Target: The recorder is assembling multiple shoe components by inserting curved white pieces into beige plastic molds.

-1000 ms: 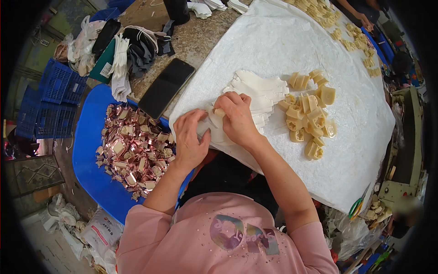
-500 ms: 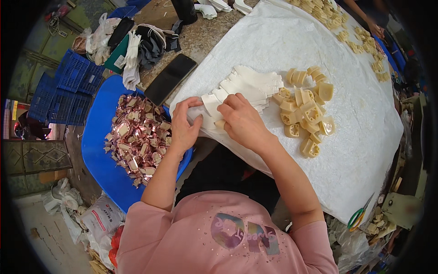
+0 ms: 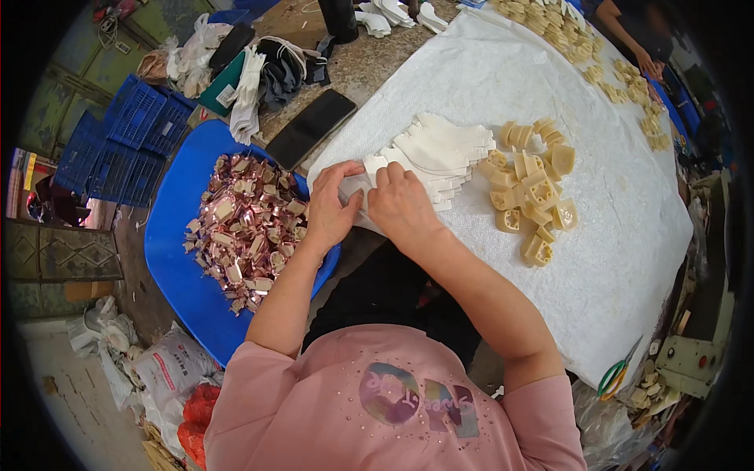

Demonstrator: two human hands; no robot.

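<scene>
At the near left edge of the white-covered table, my two hands work side by side. My left hand (image 3: 331, 208) is closed around a white strip (image 3: 356, 185), the thumb and forefinger at its sides. My right hand (image 3: 404, 206) has its fingers curled in over the same spot; what they pinch is hidden beneath them. Just beyond spreads a fan of overlapping thin white curved strips (image 3: 444, 147) with notched ends. Right of the fan lies a heap of hollow cream-coloured moulded pieces (image 3: 540, 192).
A blue tub (image 3: 169, 235) of shiny pink-and-cream pieces (image 3: 243, 228) stands on my left. Beside it are a black phone (image 3: 311, 129) and gloves (image 3: 247, 94). Scissors (image 3: 616, 375) lie at the right table edge. More cream pieces (image 3: 550, 27) and another person's hand (image 3: 648, 64) are far right.
My right hand has drawn in toward my left, its fingers curled more tightly. The cream piece that showed under its fingers is now out of sight. The whole view has shifted slightly.
</scene>
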